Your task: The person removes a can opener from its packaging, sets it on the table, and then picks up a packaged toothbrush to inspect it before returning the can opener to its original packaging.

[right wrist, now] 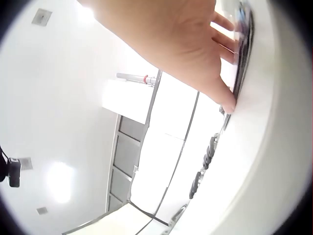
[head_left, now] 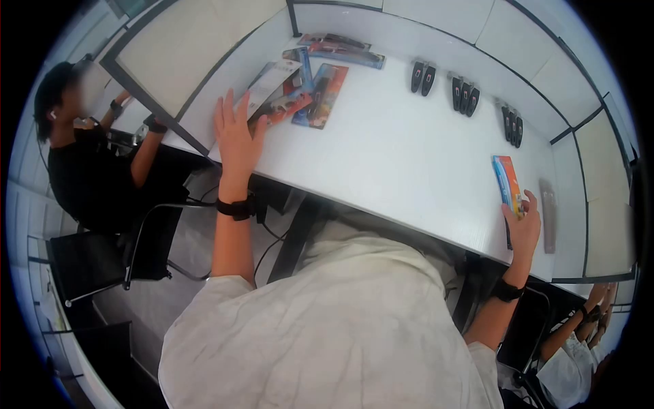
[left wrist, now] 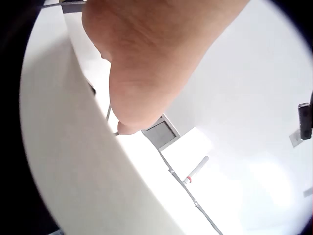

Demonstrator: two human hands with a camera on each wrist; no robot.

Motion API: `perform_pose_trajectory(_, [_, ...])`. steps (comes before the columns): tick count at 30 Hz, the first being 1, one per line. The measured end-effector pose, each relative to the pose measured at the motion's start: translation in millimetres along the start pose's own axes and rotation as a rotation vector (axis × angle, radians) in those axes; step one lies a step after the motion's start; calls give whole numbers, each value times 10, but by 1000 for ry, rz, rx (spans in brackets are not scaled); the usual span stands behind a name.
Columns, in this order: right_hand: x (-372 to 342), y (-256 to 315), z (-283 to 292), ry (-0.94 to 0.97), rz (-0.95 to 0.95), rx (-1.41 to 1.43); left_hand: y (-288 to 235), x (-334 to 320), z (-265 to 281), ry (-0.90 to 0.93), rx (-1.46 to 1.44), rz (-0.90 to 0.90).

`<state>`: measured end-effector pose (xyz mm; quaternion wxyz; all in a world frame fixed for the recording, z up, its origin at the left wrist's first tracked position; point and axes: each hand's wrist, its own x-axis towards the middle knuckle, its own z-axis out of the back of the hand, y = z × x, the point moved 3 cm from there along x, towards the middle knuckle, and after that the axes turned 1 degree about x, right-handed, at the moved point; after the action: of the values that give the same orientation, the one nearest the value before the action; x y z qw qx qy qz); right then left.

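A white desk [head_left: 381,143] stands inside pale, dark-framed partition panels [head_left: 197,48], and a seated person in black [head_left: 92,170] shows beyond the desk's left end. The left hand [head_left: 236,136] is raised at the desk's front left corner; its grip is wide, the fingers spread, with hold of nothing. Several flat, brightly printed packages [head_left: 327,92] lie about the desk's left end, some overlapping, the nearest close to that hand's thumb. At the desk's right end, near the front edge, the right hand [head_left: 523,228] holds a blue-and-orange package [head_left: 504,177]; its grip is partly closed across the width, thumb at one side and fingers at the other. Along the desk's back edge are eight black-handled tools [head_left: 464,97], grouped two, three and three. A long translucent strip [head_left: 548,217] lies at the desk's far right side.
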<state>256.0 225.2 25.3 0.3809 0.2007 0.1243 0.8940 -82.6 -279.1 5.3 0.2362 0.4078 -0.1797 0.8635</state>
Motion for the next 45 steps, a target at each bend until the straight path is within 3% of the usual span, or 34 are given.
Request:
perform_pose_trajectory(5, [80,-132,-26,-95,104,-52,-519,209,377,-79,-227,-76])
perform_pose_trajectory(9, [-16,13,93,-114,20,39,-1015,244,469,10,-543,-123])
perform_pose_trajectory(12, [-93,82,132,-262,88,224,-1413,222,490,310,-877,-200])
perform_pose_trajectory(15, [-281,645,144,-134,187,574,-2000,105,356,753,-1628,150])
perform_pose_trajectory(17, [-472,1173,106,-15,473,640,-2289,-9,210,959,-1876,344])
perform_pose_trajectory(18, [-615,1444,58,101,384,826,-2416,-69,95,1026,-1977,485])
perform_pose_trajectory(19, [-663,1572,-8,60,539,640,-2543,-102,12,1099,-2062,633])
perform_pose_trajectory(20, [-693,1703,-3,-70,776,397,-2623,-104,-7,954,-2099,748])
perform_pose_trajectory(21, [-715,1791,-10,-110,848,345,-2663,-108,-38,900,-2099,759])
perform_pose_trajectory(23, [-615,1759,12,17,834,428,-2561,-135,-120,776,-2089,795])
perform_pose_trajectory(26, [66,820,204,-355,601,222,-2373,-136,-162,770,-1943,873])
perform_pose_trajectory(28, [498,-217,421,-494,225,-164,-2204,-159,-120,848,-1948,934])
perform_pose_trajectory(29, [644,-797,474,-437,-40,-286,-2150,-159,-95,873,-1945,962])
perform_pose_trajectory(30, [647,-1041,557,-360,-161,-371,-2138,-151,-50,810,-1905,978])
perform_pose_trajectory(31, [628,-1233,606,-279,-274,-449,-2135,-181,-78,871,-1948,991])
perform_pose_trajectory(33, [754,-1663,529,77,-328,-417,-2030,-249,-159,956,-2020,1027])
perform_pose_trajectory(35, [749,-2024,422,-118,-257,-343,-2071,-263,-122,975,-2112,1000])
perform_pose_trajectory(39, [688,-2107,481,-368,-142,-280,-2123,-254,-57,976,-2069,980])
perform_pose_trajectory(42, [531,-1361,795,-695,-11,-303,-2157,-141,16,943,-2050,932])
perform_pose_trajectory(45, [301,-496,867,-853,96,105,-2210,-105,35,932,-2061,853])
